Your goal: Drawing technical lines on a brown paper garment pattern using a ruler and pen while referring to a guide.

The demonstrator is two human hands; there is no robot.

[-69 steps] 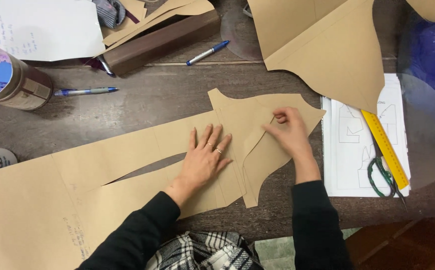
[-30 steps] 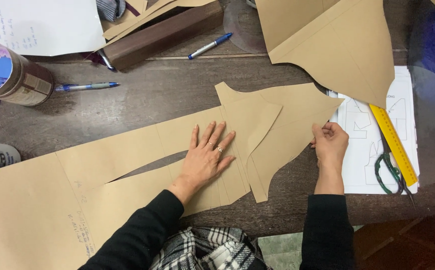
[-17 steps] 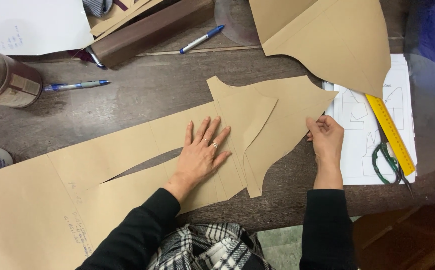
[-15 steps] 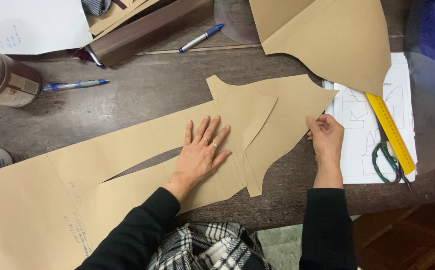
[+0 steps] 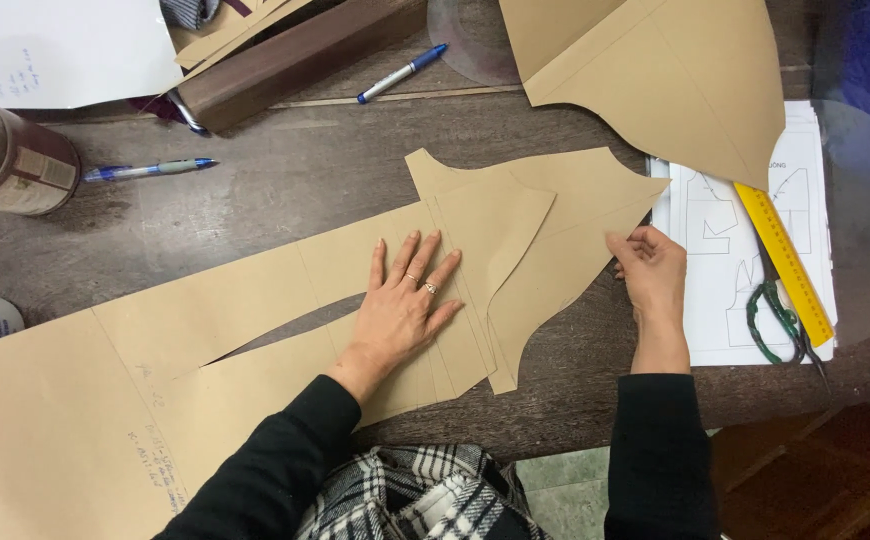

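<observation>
The left hand (image 5: 405,305) lies flat with fingers spread on the long brown paper pattern (image 5: 255,330), pinning it to the dark table (image 5: 285,190) in the middle of the scene. The right hand (image 5: 650,270) pinches the edge of the underlying pattern piece (image 5: 585,230) at its right side. The pieces overlap but look not yet fully lined up — judging by the offset edges. Yellow ruler (image 5: 783,262) and green-handled scissors (image 5: 770,320) lie untouched at right. The pattern's left end is cut off; its pencil marks are unreadable.

Head-worn view, steeply down, near
</observation>
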